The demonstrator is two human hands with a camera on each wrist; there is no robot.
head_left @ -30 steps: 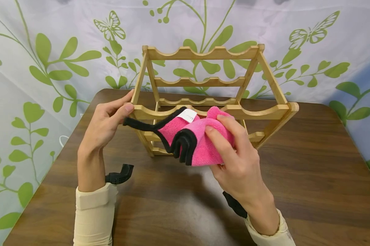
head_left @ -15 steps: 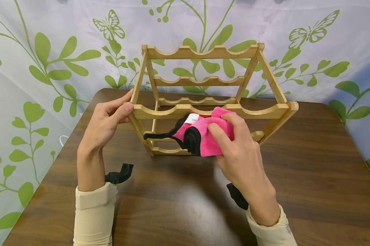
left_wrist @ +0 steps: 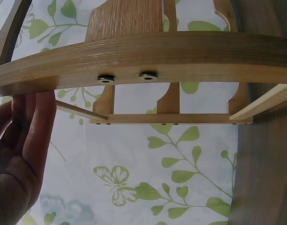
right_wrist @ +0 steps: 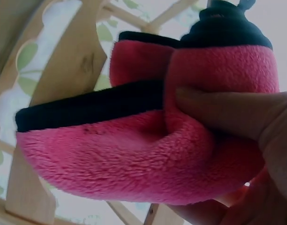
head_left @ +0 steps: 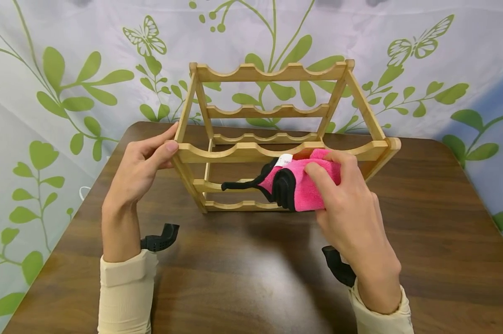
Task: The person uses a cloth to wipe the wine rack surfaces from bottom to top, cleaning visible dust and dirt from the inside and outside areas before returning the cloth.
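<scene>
A wooden wine rack (head_left: 224,153) with scalloped rails stands on the table. My left hand (head_left: 134,174) holds its front left top corner, thumb at the front; in the left wrist view the fingers (left_wrist: 42,124) lie along a side post. A folded pink plush cloth (head_left: 307,188) with black edging, a black hanging loop and a white label is pinched in my right hand (head_left: 356,218). It lies against the right part of the front top rail, hiding a stretch of it. In the right wrist view, the thumb presses into the fold of the cloth (right_wrist: 120,164).
The dark brown wooden table (head_left: 226,278) extends around the rack. Behind it hangs a pale backdrop (head_left: 109,28) printed with green leaves and butterflies. A thin white loop (head_left: 83,192) shows at the table's left edge. Black camera mounts sit on both wrists.
My right hand has moved the cloth rightward along the front top rail, and the dangling loop has swung away from the left hand. The left hand stays at the rack's corner.
</scene>
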